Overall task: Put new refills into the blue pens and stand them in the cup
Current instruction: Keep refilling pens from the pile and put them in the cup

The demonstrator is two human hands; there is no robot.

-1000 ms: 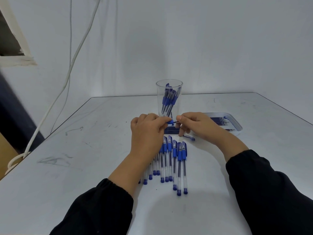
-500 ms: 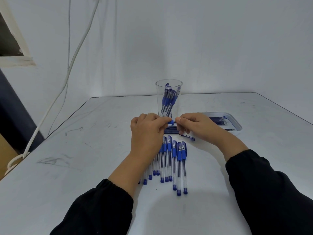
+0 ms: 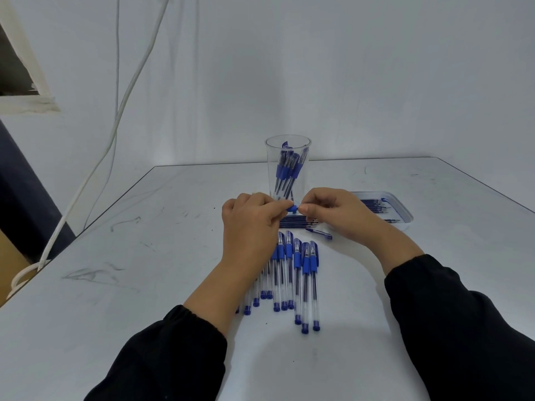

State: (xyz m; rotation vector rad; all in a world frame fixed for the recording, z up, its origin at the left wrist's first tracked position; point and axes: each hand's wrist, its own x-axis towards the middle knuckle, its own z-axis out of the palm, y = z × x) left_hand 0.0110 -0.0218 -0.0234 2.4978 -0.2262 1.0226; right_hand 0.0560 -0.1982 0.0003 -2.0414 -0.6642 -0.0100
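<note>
While both hands are curled together just in front of the clear cup [image 3: 287, 169], the left hand [image 3: 251, 224] and right hand [image 3: 333, 211] pinch a blue pen [image 3: 293, 209], of which only a short blue part shows between the fingertips. Since half a second ago the hands have closed up, hiding the thin tip. More capped pens [image 3: 295, 273] lie on the table [image 3: 130, 256] below.

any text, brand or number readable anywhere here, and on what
None can be read.
Pens lying on the table: any print on the barrels is too small to make out.
Pens in the clear cup: no legible marking.
Tray of refills: no label visible.
Wall and table: only scuffs, no writing.
</note>
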